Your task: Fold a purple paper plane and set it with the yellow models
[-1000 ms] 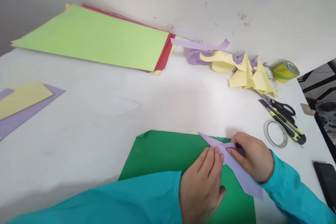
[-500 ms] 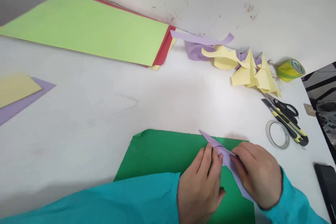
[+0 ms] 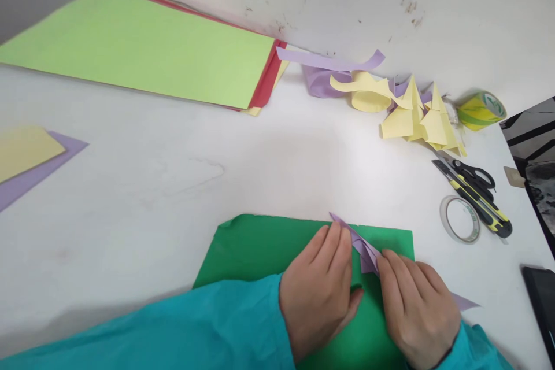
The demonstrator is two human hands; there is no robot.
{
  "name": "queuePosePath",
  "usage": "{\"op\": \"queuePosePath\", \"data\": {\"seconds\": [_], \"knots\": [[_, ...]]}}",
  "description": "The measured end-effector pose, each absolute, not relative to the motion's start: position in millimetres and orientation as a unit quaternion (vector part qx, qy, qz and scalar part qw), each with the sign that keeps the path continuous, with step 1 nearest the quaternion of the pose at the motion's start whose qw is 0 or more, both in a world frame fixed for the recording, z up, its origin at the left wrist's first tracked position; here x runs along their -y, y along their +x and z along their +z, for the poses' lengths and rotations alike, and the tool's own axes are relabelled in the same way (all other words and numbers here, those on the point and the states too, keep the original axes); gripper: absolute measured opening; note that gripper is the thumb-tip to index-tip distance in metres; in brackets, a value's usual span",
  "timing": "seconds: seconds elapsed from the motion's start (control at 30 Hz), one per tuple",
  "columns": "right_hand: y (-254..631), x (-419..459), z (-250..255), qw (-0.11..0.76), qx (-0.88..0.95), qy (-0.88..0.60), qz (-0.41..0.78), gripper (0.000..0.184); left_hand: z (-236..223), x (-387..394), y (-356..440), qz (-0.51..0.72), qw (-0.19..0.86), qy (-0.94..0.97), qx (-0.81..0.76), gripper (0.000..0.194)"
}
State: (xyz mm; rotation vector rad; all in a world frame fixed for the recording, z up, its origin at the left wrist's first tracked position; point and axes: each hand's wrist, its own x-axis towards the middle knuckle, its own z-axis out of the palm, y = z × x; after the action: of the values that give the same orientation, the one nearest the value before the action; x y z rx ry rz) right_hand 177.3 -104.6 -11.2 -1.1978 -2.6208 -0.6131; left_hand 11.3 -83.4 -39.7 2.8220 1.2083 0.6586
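So both hands are pressing on a folded purple paper [image 3: 366,255], fingers bunched close together. The left hand [image 3: 323,283] is holding near its upper tip, the right hand [image 3: 417,305] is pinning it lower down. The paper's lying on a green sheet [image 3: 260,248], right under the fingertips, one purple point poking out past the right hand.

No legible text — or numbers — anywhere.
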Motion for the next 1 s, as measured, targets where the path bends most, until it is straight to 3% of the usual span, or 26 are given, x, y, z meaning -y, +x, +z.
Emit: {"op": "queuePosePath", "data": {"seconds": [0.3, 0.43, 0.57, 0.7, 1.0], "knots": [[179.2, 109.3, -17.4, 0.059, 0.896, -0.377, -0.228, 0.021, -37.8, 70.8, 5.3, 0.215, -0.056, 0.891, -0.395, 0.045], [176.9, 110.5, -18.0, 0.058, 0.894, -0.378, -0.235, 0.022, -31.5, 49.7, -5.6, 0.216, -0.079, 0.895, -0.383, 0.029], [173.1, 108.8, -14.7, 0.083, 0.890, -0.394, -0.215, 0.023, -22.9, 17.2, -16.6, 0.199, 0.005, 0.913, -0.356, 0.018], [172.7, 105.4, -12.0, 0.090, 0.892, -0.395, -0.199, 0.024, -18.9, -2.0, -11.8, 0.136, 0.081, 0.964, -0.216, 0.022], [175.7, 102.4, -11.8, 0.098, 0.893, -0.396, -0.188, 0.021, -17.7, -0.2, -6.6, 0.131, 0.015, 0.983, -0.129, 0.030]]}}
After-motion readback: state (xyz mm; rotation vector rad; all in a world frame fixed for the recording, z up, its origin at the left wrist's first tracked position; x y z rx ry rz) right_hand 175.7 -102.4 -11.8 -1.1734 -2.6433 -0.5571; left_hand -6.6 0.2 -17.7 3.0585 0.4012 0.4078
